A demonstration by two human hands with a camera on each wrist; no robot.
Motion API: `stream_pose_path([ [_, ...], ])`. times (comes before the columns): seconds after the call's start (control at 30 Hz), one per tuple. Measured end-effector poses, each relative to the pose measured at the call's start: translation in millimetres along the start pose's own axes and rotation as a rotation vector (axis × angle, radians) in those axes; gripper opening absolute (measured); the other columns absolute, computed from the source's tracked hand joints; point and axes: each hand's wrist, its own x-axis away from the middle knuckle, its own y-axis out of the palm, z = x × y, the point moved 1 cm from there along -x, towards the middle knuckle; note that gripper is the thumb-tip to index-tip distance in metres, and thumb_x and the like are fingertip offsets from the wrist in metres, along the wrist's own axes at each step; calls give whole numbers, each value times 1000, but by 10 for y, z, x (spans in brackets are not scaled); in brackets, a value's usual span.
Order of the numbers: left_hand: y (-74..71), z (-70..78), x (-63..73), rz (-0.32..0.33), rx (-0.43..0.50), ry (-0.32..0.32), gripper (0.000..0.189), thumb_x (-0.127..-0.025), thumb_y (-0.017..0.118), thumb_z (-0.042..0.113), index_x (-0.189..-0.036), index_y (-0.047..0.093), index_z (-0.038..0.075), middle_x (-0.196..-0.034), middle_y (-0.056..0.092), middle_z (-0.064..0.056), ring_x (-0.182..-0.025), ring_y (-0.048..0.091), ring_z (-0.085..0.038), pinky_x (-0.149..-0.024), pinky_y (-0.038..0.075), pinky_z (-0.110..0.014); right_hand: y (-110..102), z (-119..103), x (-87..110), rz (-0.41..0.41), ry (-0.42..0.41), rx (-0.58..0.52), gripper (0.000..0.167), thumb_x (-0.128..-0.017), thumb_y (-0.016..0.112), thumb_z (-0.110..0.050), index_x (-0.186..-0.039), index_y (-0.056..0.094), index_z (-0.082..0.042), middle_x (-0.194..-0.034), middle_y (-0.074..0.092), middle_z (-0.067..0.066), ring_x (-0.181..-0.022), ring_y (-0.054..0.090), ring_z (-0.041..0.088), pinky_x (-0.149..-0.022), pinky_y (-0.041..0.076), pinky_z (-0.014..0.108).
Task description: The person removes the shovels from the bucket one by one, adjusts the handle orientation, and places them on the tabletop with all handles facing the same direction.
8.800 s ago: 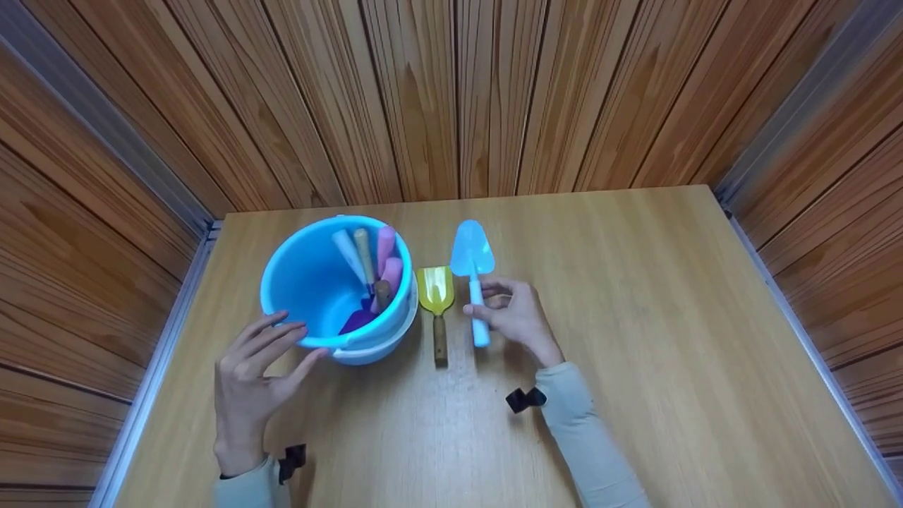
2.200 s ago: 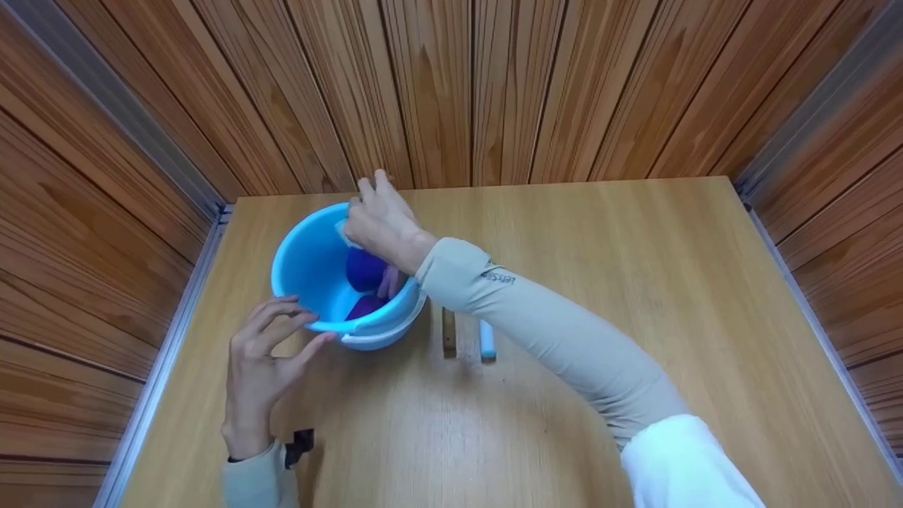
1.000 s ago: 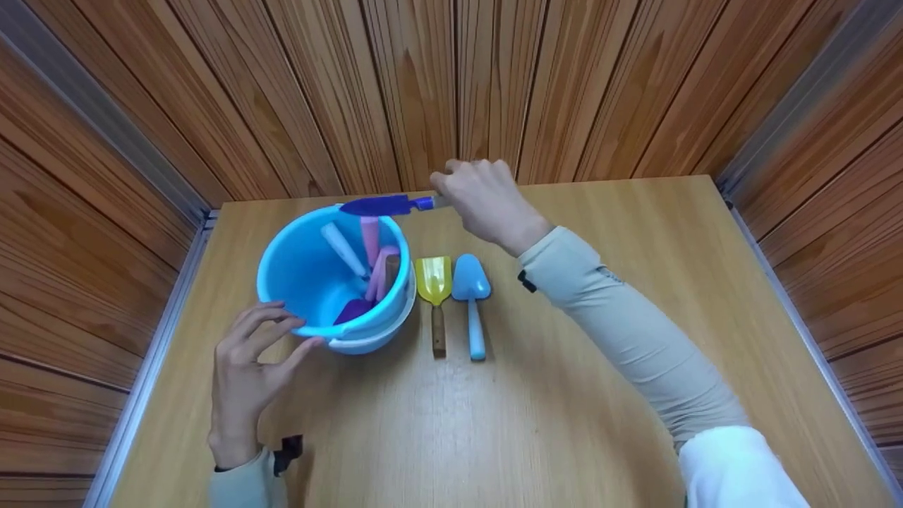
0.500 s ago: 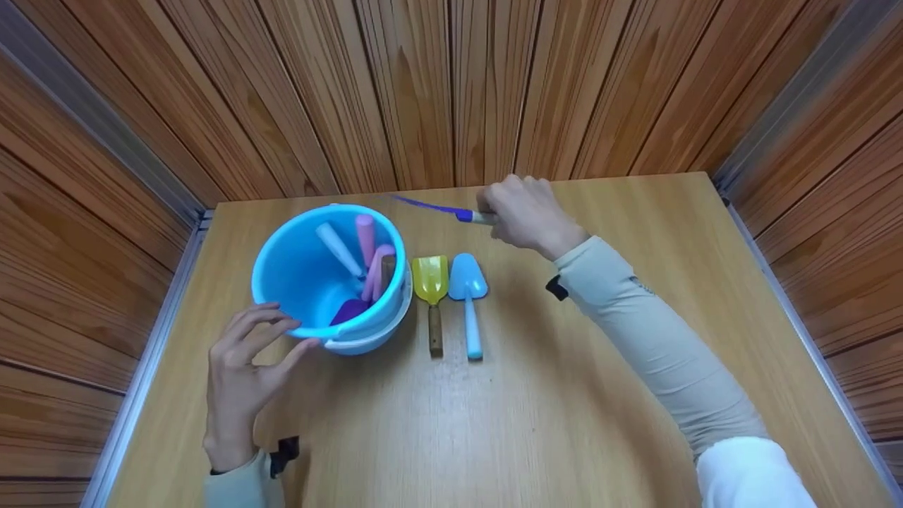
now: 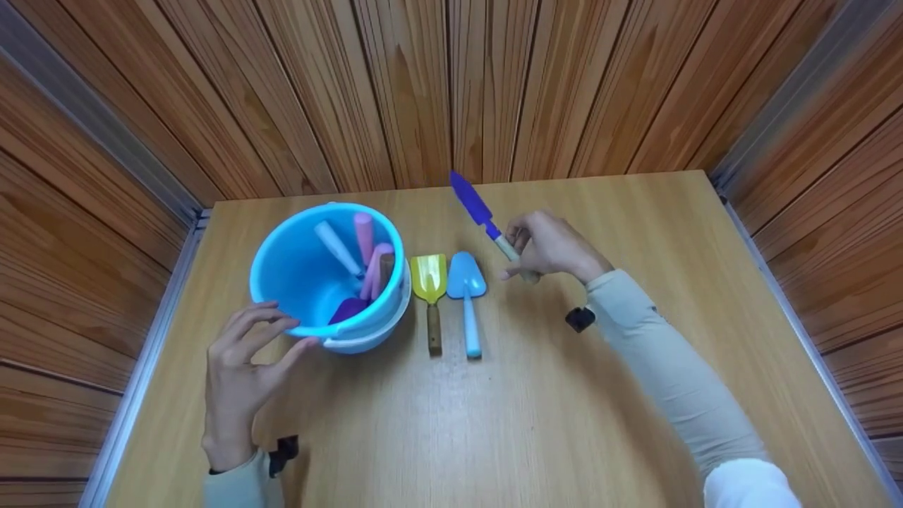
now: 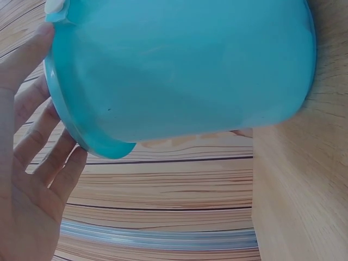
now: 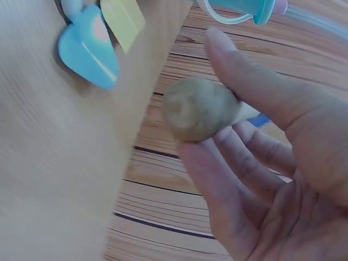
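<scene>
My right hand pinches a small purple-bladed trowel by its pale wooden handle, the blade pointing toward the back wall. In the right wrist view, the rounded handle end shows between thumb and fingers. My left hand rests spread fingertips and thumb along the near-left rim of a blue bucket. The left wrist view shows those fingertips against the rim from outside. Inside the bucket lean several tools, among them a light-blue handle, a pink handle and a purple blade.
Side by side right of the bucket lie a yellow scoop with a brown handle and a light-blue trowel, both handles toward me. The wooden table meets panelled walls at the back and sides.
My right hand laid the light-blue trowel beside the yellow scoop, then drew the purple trowel out of the bucket and carried it right, turning its blade away from me. My left hand stays at the rim.
</scene>
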Motion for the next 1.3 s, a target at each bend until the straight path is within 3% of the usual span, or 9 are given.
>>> stream_pose_path([
  [0.17, 1, -15, -7, 7, -5, 13, 46, -66, 103, 7, -109, 86, 14, -113, 80, -2, -121, 70, -22, -111, 46, -15, 212, 313, 59, 18, 108, -183, 60, -74, 100, -34, -120, 68, -11, -110, 69, 11, -89, 69, 27, -66, 65, 34],
  [0.4, -11, 7, 9, 2, -3, 2, 43, -68, 102, 9, -107, 87, 13, -112, 80, -3, -123, 69, -23, -113, 46, -17, 546, 636, 111, 51, 177, -364, 64, -68, 102, -41, -112, 69, -9, -100, 71, 10, -80, 69, 22, -75, 65, 46],
  [0.57, -12, 19, 24, 1, 11, -1, 43, -68, 102, 9, -107, 87, 14, -111, 80, -3, -122, 69, -24, -113, 46, -19, 716, 762, 173, 105, 197, -447, 62, -69, 102, -39, -110, 68, -7, -94, 71, 8, -73, 70, 20, -66, 63, 37],
  [0.97, -5, -1, 23, 4, 43, 24, 47, -67, 102, 4, -110, 86, 15, -113, 80, -3, -123, 69, -22, -114, 48, -21, 1046, 882, 297, 184, 313, -460, 71, -68, 102, -41, -116, 64, -5, -97, 65, 7, -76, 62, 17, -61, 52, 26],
  [1.1, -7, -11, 20, 5, 41, 27, 47, -68, 101, 5, -111, 86, 15, -114, 80, -2, -123, 68, -21, -113, 49, -21, 1137, 912, 308, 190, 294, -470, 60, -72, 101, -37, -108, 66, -4, -90, 62, 3, -70, 60, 14, -56, 51, 24],
  [1.3, -2, 1, 1, 14, 26, 37, 46, -66, 102, 5, -109, 86, 13, -112, 80, -5, -120, 69, -22, -110, 50, -19, 1209, 923, 311, 238, 236, -438, 33, -81, 93, -17, -88, 63, -7, -74, 56, -4, -65, 53, 10, -53, 43, 22],
])
